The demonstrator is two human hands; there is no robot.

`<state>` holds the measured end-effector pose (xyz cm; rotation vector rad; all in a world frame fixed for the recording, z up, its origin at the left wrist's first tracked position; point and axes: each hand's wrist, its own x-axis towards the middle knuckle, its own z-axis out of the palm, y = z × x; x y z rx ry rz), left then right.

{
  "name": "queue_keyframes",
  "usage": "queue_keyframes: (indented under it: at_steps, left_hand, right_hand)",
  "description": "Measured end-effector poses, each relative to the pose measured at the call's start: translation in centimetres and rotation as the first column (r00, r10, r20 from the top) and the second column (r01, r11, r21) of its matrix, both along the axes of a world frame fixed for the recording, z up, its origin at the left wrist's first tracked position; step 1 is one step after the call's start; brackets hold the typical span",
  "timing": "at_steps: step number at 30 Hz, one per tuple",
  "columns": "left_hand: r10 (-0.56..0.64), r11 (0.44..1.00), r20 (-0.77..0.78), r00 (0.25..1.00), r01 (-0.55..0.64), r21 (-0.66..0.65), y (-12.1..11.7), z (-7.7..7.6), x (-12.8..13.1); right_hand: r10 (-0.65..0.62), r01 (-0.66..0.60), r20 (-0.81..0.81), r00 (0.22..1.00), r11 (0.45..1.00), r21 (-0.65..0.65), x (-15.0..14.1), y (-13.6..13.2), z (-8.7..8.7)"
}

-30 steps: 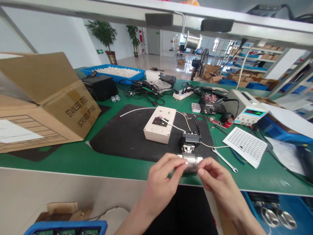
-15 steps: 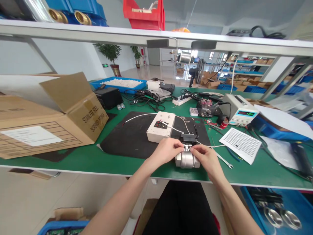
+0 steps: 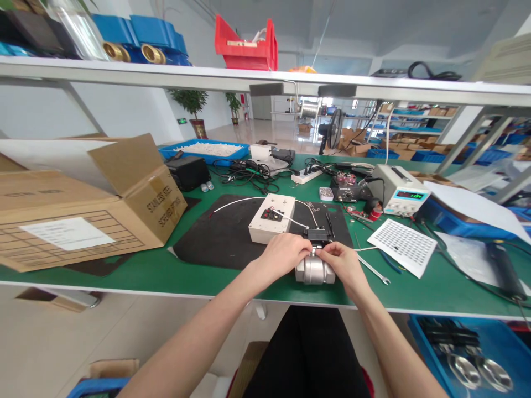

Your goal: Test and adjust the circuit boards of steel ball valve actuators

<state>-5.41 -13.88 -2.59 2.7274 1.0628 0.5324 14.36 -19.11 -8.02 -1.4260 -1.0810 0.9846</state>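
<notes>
A silvery metal valve body (image 3: 315,270) lies near the front edge of the bench, with a black box-shaped part (image 3: 317,235) just behind it. My left hand (image 3: 287,249) reaches in from the left, thumb and fingers pinched at the valve's metal neck. From the right, my right hand (image 3: 341,261) pinches at the same neck, its fingertips close to the left ones. Whatever small piece sits between the fingertips is mostly hidden. A cream box (image 3: 270,221) with a black and red terminal stands left of the valve, and a white cable runs from it towards the black part.
A dark mat (image 3: 215,237) covers part of the green bench. An open-end wrench (image 3: 375,271), a sheet of dotted labels (image 3: 402,243) and a power supply (image 3: 400,190) are on the right. A large carton (image 3: 141,204) stands left, a white shelf (image 3: 232,77) overhead.
The view has tilted up slightly. My right hand has shifted a little left and its fingertips have come nearer my left ones at the valve's neck. The left hand stays in place.
</notes>
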Motion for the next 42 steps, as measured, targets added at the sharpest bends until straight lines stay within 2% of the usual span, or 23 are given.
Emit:
queue_keyframes:
  at_steps: [4, 9, 17, 26, 42]
  left_hand:
    - [-0.090, 0.985, -0.096, 0.991, 0.103, 0.137, -0.2, 0.4, -0.4]
    - [-0.162, 0.935, -0.185, 0.969, 0.210, 0.284, -0.4, -0.1, -1.2]
    - [-0.221, 0.848, -0.241, 0.945, 0.308, 0.430, 0.2, -0.6, -1.5]
    - [-0.261, 0.821, -0.171, 0.950, 0.312, 0.479, 1.0, -1.4, -1.4]
    - [-0.305, 0.807, -0.149, 0.941, 0.338, 0.484, 1.3, -1.6, -1.7]
  right_hand:
    - [-0.011, 0.010, -0.050, 0.999, 1.000, -0.016, -0.1, 0.1, -0.3]
    - [-0.040, 0.037, -0.108, 0.993, 0.999, -0.025, -0.5, 0.2, -0.7]
    - [-0.074, 0.069, -0.149, 0.986, 0.997, -0.040, -0.8, 0.4, -1.1]
    - [-0.116, 0.112, -0.129, 0.985, 0.993, -0.039, -0.8, 0.2, -2.0]
    - [-0.052, 0.049, -0.046, 0.998, 0.997, -0.056, -0.4, -0.1, -1.8]
